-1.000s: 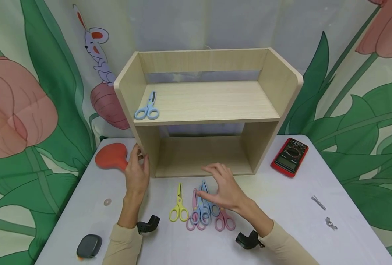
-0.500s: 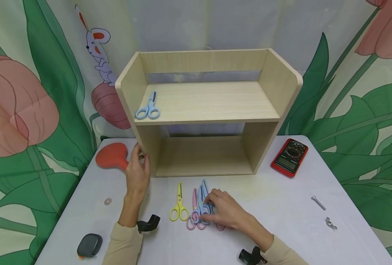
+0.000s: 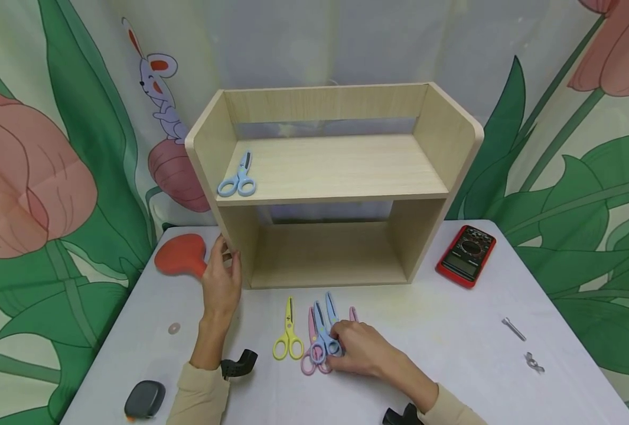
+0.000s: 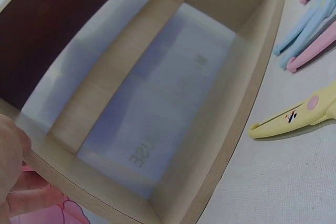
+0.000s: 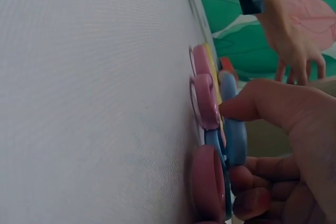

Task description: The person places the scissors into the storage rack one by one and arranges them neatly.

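My right hand (image 3: 364, 348) pinches a pair of blue scissors (image 3: 318, 330) by its handles; in the right wrist view the thumb and fingers close on the blue handle (image 5: 238, 137). These scissors overlap pink scissors (image 3: 309, 362) on the table. Another blue blade (image 3: 331, 307) and a pink tip (image 3: 353, 314) show beyond the hand, which hides their handles. Yellow scissors (image 3: 289, 330) lie just left. My left hand (image 3: 221, 289) rests its fingers against the outer left side of the wooden shelf (image 3: 341, 197). One pair of blue scissors (image 3: 240, 176) lies on its upper board, at the left.
A red paddle-shaped object (image 3: 180, 254) lies beside the left hand. A red multimeter (image 3: 465, 255) is right of the shelf, with a bolt (image 3: 514, 329) and a small metal piece (image 3: 534, 363) nearer. A dark tape measure (image 3: 144, 399) and small disc (image 3: 173, 328) lie left.
My right hand has come down from above the scissors and taken hold of a blue pair, whose blades have swung slightly left. The left hand stays at the shelf's side.
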Demonstrator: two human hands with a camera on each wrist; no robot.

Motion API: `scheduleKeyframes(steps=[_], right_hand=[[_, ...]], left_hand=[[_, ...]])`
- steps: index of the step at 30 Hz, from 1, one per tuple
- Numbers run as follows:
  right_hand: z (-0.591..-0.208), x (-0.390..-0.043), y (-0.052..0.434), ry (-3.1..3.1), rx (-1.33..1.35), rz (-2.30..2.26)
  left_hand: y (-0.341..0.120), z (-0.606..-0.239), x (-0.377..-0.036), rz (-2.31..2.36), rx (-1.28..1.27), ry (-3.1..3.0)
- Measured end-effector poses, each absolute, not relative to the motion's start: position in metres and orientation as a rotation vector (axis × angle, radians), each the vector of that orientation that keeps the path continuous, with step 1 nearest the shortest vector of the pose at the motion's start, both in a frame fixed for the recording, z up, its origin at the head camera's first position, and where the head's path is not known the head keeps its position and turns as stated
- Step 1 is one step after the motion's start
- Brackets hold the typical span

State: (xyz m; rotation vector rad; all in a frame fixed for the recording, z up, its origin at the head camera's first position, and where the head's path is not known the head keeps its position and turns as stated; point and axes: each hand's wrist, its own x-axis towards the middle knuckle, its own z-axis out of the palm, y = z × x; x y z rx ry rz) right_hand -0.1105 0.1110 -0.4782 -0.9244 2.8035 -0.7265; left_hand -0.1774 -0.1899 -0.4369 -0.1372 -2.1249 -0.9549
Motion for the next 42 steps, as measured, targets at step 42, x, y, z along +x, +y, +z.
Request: scheduleKeyframes(steps=[42], right_hand=[[-0.251, -0.21, 0.045, 3.307, -1.173, -1.011]], left_hand=[[-0.191, -0.437, -0.179, -0.939, -0.15, -2.099]])
